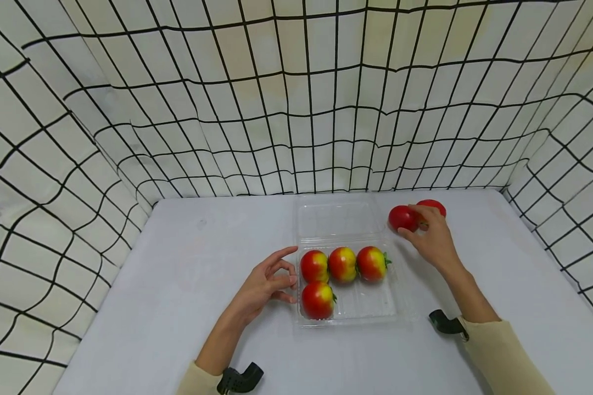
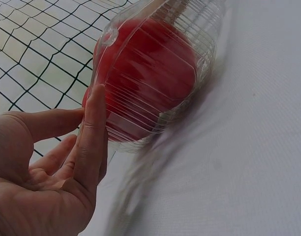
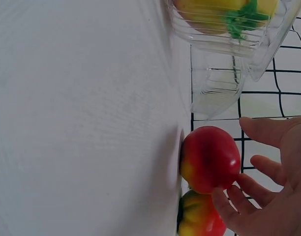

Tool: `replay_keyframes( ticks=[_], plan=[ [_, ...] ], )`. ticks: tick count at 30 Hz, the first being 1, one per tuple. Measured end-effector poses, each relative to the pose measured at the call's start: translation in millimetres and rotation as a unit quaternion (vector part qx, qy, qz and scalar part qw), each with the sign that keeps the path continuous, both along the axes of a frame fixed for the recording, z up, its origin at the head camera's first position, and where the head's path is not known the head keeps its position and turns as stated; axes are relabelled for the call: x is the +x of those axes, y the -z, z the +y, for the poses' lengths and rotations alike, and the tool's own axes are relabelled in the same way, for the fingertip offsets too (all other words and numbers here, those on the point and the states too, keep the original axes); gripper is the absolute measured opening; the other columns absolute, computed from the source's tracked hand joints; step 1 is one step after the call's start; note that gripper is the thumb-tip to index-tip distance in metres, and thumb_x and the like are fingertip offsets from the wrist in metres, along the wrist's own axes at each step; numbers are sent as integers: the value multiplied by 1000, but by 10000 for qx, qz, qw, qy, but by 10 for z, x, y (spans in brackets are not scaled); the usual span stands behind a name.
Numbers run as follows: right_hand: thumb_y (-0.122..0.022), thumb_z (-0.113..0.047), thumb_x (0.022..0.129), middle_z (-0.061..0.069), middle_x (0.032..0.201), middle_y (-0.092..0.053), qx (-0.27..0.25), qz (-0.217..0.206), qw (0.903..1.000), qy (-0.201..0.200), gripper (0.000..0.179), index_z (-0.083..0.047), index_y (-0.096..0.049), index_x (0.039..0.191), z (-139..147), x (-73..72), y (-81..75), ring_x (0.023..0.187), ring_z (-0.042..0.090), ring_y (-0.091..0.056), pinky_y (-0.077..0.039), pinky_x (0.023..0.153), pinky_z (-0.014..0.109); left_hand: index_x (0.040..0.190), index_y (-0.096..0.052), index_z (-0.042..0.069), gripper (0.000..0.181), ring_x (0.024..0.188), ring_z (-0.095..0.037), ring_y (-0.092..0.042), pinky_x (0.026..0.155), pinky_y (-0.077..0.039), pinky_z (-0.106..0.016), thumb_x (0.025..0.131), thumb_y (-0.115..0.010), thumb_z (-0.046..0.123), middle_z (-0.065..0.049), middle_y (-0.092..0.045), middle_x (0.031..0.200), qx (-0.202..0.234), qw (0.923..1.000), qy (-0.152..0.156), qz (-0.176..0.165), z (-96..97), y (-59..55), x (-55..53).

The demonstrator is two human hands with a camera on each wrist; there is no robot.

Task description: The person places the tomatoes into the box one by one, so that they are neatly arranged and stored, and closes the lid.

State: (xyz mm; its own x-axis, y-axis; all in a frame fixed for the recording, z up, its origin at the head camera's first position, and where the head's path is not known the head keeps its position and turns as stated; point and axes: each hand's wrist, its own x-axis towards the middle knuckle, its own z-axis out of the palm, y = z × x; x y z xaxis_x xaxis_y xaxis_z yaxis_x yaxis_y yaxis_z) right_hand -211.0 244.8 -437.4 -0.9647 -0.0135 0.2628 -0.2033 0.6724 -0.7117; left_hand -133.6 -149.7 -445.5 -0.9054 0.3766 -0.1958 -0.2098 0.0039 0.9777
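A clear plastic container point(image 1: 363, 312) lies with its lid point(image 1: 338, 218) spread back. Three red-and-yellow tomatoes point(image 1: 342, 265) form its back row, and another tomato point(image 1: 318, 300) sits front left. At the container's left edge, my left hand point(image 1: 264, 282) touches the rim with loosely bent fingers, one finger extended along the wall in the left wrist view. Right of the lid are two loose tomatoes, a nearer one point(image 3: 209, 160) and one partly covered point(image 3: 202, 214). My right hand point(image 1: 432, 236) reaches around the nearer tomato. Its fingertips meet the tomato's side while the thumb stands apart.
The white table point(image 1: 217, 241) holds the container near its middle. Black netting point(image 1: 296, 109) hangs over pale walls at the back and both sides. Dark wrist-worn devices point(image 1: 447, 322) sit at both cuffs.
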Motion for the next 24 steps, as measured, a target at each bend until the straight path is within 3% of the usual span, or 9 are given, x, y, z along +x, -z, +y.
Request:
replay_keyframes(
  ticks=[17,24],
  plan=[
    [-80,-9,88,33,149,-41,303,-458,9981,265,74,3,-45,152,-10,-86,62,131,49,-47,-54,104,64,159,-40,20,67,86,-15,-67,73,-67,-35,99,-67,8,-1,-57,106,24,10000,-10,-10,6,2,-2],
    [-80,-6,88,30,142,-53,176,-320,9992,145,67,2,-48,147,24,-104,97,125,46,-53,-57,100,63,160,-39,19,67,85,-14,-66,73,-67,-36,100,-66,7,-1,-57,105,61,10000,25,-9,12,-5,-11]
  ],
)
